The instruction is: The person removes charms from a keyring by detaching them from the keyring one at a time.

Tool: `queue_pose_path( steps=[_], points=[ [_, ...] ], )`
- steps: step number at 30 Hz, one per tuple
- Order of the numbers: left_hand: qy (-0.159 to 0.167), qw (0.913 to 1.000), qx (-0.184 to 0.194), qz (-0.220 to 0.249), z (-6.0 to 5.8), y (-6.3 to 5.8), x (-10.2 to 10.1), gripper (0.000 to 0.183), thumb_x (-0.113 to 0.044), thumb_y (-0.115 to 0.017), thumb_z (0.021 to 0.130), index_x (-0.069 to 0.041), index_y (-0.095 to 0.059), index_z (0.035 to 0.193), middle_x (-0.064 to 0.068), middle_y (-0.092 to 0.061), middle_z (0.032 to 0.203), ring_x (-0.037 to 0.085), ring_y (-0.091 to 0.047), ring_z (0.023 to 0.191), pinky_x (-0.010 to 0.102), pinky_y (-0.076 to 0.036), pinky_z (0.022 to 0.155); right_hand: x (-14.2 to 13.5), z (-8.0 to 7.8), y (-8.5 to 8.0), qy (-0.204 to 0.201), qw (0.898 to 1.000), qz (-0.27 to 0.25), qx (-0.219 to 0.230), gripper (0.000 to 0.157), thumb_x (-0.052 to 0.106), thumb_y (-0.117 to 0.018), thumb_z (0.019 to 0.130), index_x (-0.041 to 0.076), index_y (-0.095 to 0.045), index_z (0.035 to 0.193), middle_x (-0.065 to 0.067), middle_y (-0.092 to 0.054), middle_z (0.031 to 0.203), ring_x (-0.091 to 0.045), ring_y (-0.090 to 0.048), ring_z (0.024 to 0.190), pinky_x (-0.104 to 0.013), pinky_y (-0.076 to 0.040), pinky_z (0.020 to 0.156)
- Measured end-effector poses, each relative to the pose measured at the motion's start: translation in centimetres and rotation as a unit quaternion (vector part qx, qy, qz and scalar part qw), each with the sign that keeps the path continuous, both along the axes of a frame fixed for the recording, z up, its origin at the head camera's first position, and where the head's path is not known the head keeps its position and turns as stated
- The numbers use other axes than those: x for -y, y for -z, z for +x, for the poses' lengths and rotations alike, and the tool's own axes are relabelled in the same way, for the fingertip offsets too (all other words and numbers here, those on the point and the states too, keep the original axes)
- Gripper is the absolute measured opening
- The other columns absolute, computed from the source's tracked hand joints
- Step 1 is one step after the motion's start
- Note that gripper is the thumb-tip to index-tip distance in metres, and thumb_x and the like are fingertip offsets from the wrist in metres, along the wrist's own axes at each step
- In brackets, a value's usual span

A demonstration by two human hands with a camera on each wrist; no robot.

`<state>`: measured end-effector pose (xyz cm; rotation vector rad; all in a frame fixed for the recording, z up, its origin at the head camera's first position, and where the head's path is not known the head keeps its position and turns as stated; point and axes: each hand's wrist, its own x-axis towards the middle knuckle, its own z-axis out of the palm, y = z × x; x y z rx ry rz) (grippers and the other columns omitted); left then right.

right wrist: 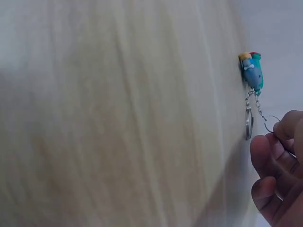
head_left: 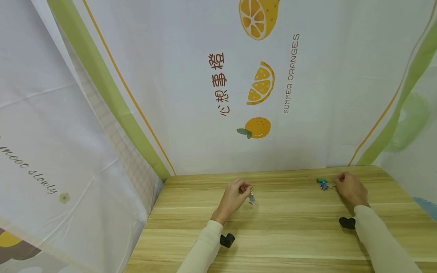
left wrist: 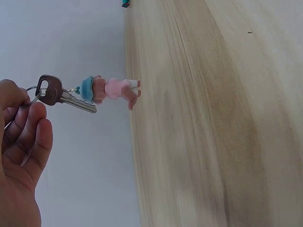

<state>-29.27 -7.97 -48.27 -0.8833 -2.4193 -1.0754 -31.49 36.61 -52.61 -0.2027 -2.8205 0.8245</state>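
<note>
My left hand pinches a metal key ring above the table. From the ring hang a key with a brown head and a small figure with a blue hat and pink body. Toward the table's back right, my right hand pinches a thin ring between thumb and fingers. A chain runs from that ring to two small keychain figures, one green and one blue, which lie side by side on the table. A second ring lies beside the pinched one, outside the fingers.
The wood-grain table reaches back to a white cloth printed with oranges. Another hanging cloth stands along the left side. Black wrist mounts stick out from the sleeves.
</note>
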Motion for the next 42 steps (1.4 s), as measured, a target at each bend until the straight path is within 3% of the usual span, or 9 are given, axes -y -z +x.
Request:
queue_pose_path(
  steps=[10, 22, 28, 34, 38, 42],
  points=[
    [0.003, 0.9999, -0.011, 0.005, 0.1, -0.1, 0.1, 0.013, -0.020, -0.059, 0.099, -0.012, -0.070, 0.101, -0.004, -0.064, 0.090, 0.000, -0.057, 0.072, 0.013, -0.050, 0.063, -0.3, 0.4, 0.4, 0.010, 1.000, -0.002, 0.013, 0.039, 0.026, -0.045, 0.100, -0.006, -0.056, 0.119, -0.028, -0.063, 0.108, -0.043, -0.062, 0.089, -0.044, -0.046, 0.061],
    [0.000, 1.0000, -0.006, 0.006, 0.1, 0.0, 0.0, 0.014, -0.019, -0.061, 0.098, -0.010, -0.071, 0.102, -0.004, -0.064, 0.088, 0.001, -0.056, 0.071, 0.014, -0.050, 0.063, 1.0, 0.3, 0.2, 0.018, 0.999, -0.009, -0.034, 0.032, 0.024, -0.049, 0.099, -0.002, -0.060, 0.110, -0.023, -0.066, 0.101, -0.037, -0.064, 0.084, -0.037, -0.044, 0.056],
    [-0.003, 1.0000, -0.009, -0.001, 0.0, 0.0, 0.0, 0.013, -0.021, -0.061, 0.098, -0.013, -0.071, 0.101, -0.005, -0.064, 0.089, 0.001, -0.056, 0.073, 0.014, -0.050, 0.065, 2.5, 0.2, 0.2, -0.001, 0.998, -0.009, -0.065, 0.029, 0.023, -0.050, 0.099, -0.001, -0.062, 0.108, -0.020, -0.067, 0.098, -0.030, -0.064, 0.078, -0.030, -0.042, 0.052],
    [-0.007, 0.9997, -0.020, -0.008, 0.0, 0.0, 0.0, 0.015, -0.025, -0.060, 0.099, -0.016, -0.071, 0.100, -0.006, -0.065, 0.090, 0.001, -0.057, 0.074, 0.013, -0.049, 0.065, 4.7, 0.4, 0.2, -0.028, 0.996, -0.012, -0.090, 0.026, 0.024, -0.053, 0.099, 0.001, -0.064, 0.107, -0.018, -0.069, 0.097, -0.026, -0.065, 0.074, -0.029, -0.045, 0.051],
    [-0.009, 0.9997, -0.021, -0.011, 0.0, 0.0, -0.1, 0.015, -0.026, -0.060, 0.098, -0.016, -0.071, 0.100, -0.006, -0.065, 0.090, 0.001, -0.057, 0.073, 0.013, -0.049, 0.065, 6.4, 0.6, 0.2, -0.058, 0.994, -0.012, -0.092, 0.024, 0.023, -0.054, 0.099, 0.003, -0.064, 0.108, -0.016, -0.069, 0.098, -0.025, -0.065, 0.076, -0.030, -0.046, 0.053],
    [-0.010, 0.9997, -0.016, -0.013, 0.0, -0.1, -0.1, 0.015, -0.026, -0.060, 0.098, -0.016, -0.071, 0.101, -0.006, -0.065, 0.091, 0.001, -0.056, 0.073, 0.013, -0.049, 0.065, 8.4, 0.5, 0.1, -0.093, 0.991, -0.017, -0.094, 0.024, 0.022, -0.052, 0.100, 0.003, -0.064, 0.109, -0.015, -0.069, 0.099, -0.019, -0.059, 0.067, -0.029, -0.044, 0.050]
  ],
)
